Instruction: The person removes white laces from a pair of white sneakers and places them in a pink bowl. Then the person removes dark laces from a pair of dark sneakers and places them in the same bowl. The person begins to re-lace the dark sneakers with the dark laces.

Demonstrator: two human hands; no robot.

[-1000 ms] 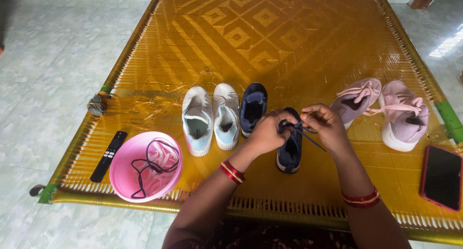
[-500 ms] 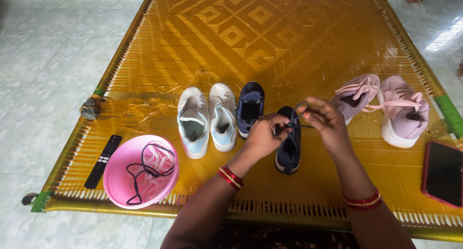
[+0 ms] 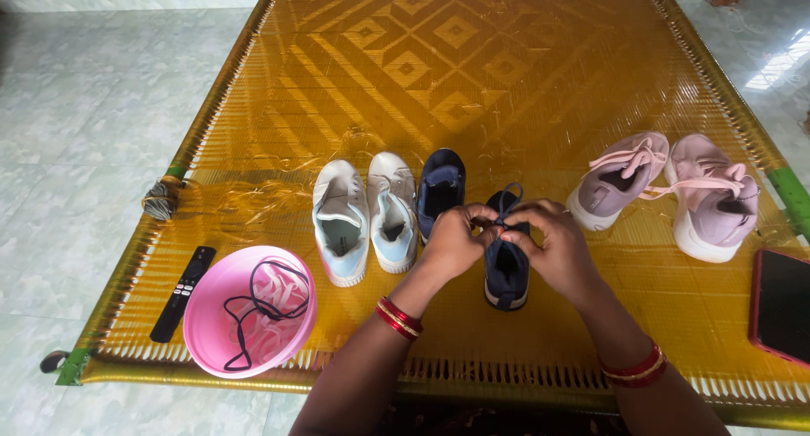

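Hands meet over a navy shoe point(image 3: 506, 271) on the woven yellow cot point(image 3: 472, 73). Left hand point(image 3: 453, 242) and right hand point(image 3: 553, 250) each pinch its dark lace point(image 3: 504, 201), grip pressed together. Its mate point(image 3: 440, 187) lies just beside.

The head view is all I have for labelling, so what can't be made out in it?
- Lace knot on the navy shoe: covered by the left hand and right hand, head view.
- Phone: cut off by the right edge.
- Second navy shoe: heel partly behind the left hand.
- Remote: buttons too small.
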